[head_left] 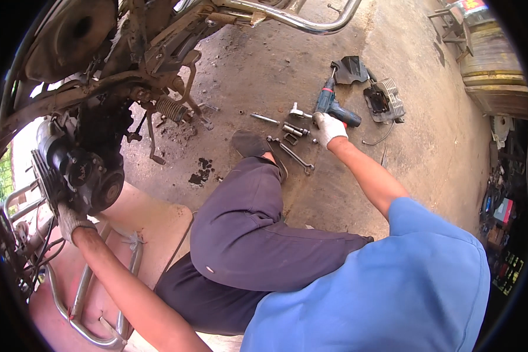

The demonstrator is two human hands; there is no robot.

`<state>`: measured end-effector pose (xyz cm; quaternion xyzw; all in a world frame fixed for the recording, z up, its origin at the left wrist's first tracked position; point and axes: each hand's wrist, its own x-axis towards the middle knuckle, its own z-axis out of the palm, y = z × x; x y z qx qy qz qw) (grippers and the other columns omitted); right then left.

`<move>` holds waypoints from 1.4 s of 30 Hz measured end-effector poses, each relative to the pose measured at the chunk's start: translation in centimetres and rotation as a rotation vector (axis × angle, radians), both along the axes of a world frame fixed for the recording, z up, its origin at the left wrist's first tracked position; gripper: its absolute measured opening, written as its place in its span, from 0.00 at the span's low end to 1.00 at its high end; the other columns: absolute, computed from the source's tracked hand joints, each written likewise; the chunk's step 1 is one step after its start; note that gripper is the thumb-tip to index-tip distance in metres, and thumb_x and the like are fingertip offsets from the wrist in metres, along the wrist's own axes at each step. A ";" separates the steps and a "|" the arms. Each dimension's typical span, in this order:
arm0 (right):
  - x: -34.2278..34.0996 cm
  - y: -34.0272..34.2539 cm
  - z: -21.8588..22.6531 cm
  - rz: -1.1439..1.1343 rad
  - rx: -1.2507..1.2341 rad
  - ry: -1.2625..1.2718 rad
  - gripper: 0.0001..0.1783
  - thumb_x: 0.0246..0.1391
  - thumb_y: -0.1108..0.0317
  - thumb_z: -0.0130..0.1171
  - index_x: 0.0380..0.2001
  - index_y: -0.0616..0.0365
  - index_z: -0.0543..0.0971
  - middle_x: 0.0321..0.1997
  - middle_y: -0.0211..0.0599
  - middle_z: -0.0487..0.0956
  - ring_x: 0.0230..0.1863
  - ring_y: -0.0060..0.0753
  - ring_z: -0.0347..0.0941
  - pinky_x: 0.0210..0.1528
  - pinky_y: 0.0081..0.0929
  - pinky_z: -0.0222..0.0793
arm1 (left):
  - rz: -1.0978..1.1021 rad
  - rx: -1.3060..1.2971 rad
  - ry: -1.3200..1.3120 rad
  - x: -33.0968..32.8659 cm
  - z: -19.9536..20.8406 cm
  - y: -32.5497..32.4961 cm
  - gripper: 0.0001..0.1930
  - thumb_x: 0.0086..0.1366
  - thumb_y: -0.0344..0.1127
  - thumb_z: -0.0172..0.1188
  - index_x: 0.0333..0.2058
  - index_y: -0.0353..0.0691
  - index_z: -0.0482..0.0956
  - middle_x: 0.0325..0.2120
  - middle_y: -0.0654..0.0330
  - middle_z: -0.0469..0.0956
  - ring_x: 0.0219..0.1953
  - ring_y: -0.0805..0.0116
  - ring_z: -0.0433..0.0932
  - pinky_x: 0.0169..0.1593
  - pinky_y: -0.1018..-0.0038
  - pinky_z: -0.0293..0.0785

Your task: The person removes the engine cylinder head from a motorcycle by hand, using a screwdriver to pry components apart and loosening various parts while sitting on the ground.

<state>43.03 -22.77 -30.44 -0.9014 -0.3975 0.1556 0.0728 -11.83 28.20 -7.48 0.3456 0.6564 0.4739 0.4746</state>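
Observation:
In a white glove, my right hand [330, 128] reaches down to the floor at the right. Its fingers are closed at the handle end of a silver ratchet wrench [298, 111]. A cordless drill [341, 112] lies just beyond that hand. To its left are a socket [291, 129], a metal bar [265, 119] and a long wrench [293, 154]. At the far left my gloved left hand [71, 223] is up against the underside of the dark motorcycle engine [94, 176]. That hand's fingers are mostly hidden by the engine.
The motorcycle frame [100, 94] stands over the left side, with a chrome bar [317, 26] at the top. A black plastic cover [351, 70] and a metal engine cover [386, 101] lie beyond the drill. Bent metal tubes [85, 293] rest on a pinkish board [152, 214].

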 end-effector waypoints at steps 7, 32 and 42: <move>-8.2 10.8 21.7 -0.103 0.620 0.744 0.15 0.61 0.64 0.60 0.47 0.62 0.80 0.39 0.36 0.84 0.40 0.29 0.81 0.46 0.33 0.78 | 0.204 -0.005 -0.118 2.5 2.7 -6.5 0.14 0.70 0.48 0.61 0.45 0.45 0.81 0.31 0.61 0.82 0.26 0.67 0.76 0.24 0.71 0.69; -28.4 31.9 38.1 0.143 0.754 1.538 0.14 0.67 0.67 0.60 0.51 0.63 0.82 0.38 0.31 0.84 0.32 0.21 0.80 0.37 0.21 0.76 | 0.116 0.437 0.232 2.2 7.4 -8.2 0.15 0.72 0.37 0.63 0.46 0.29 0.84 0.36 0.57 0.85 0.35 0.71 0.79 0.44 0.71 0.77; -22.0 30.9 39.5 0.502 0.818 0.880 0.15 0.66 0.64 0.61 0.50 0.61 0.84 0.41 0.29 0.85 0.42 0.19 0.77 0.49 0.23 0.75 | 0.128 0.480 0.249 1.9 8.1 -8.8 0.13 0.69 0.35 0.65 0.45 0.29 0.83 0.31 0.58 0.83 0.28 0.72 0.77 0.32 0.73 0.76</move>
